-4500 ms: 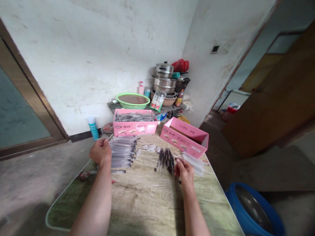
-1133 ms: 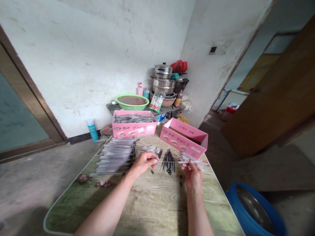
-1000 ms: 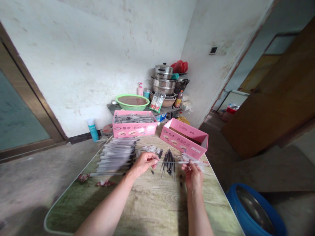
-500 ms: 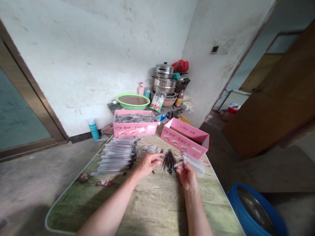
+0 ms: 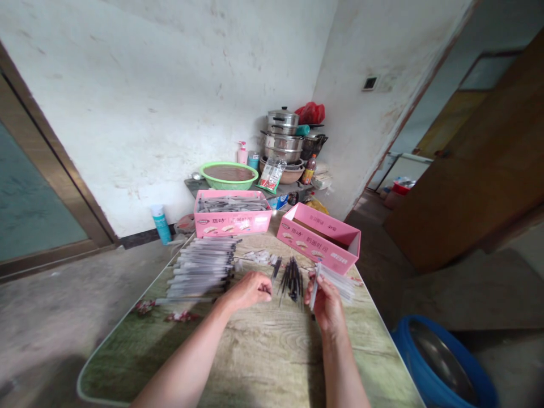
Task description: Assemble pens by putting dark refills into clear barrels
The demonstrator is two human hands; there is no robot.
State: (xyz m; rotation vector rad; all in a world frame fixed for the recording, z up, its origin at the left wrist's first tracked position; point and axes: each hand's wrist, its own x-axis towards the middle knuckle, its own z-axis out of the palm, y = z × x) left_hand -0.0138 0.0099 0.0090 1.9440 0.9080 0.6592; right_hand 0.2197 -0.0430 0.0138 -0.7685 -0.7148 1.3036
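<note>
My right hand (image 5: 328, 303) is closed round a translucent white pen barrel (image 5: 315, 288), held steeply tilted. Beside it, more clear barrels (image 5: 338, 283) lie in a bundle. My left hand (image 5: 254, 288) is closed low over the table, thumb and fingers pressed together; what sits between them is too small to make out. Between the hands lies a fanned pile of thin dark pen refills (image 5: 291, 279), with a few more dark pieces (image 5: 276, 266) close to its left. Small whitish pieces (image 5: 260, 256) are scattered behind. Many pens with frosted barrels (image 5: 199, 269) lie in a row at left.
A pink box (image 5: 233, 222) filled with pens stands at the table's back; another pink box (image 5: 319, 241) sits to its right. Behind are a green basin (image 5: 229, 180) and stacked steamer pots (image 5: 284, 148). A blue tub (image 5: 446, 362) is on the floor at right.
My left hand has drawn back and down slightly, its fingers closing where a small dark piece lay. The barrel in my right hand has turned from nearly level to steep.
</note>
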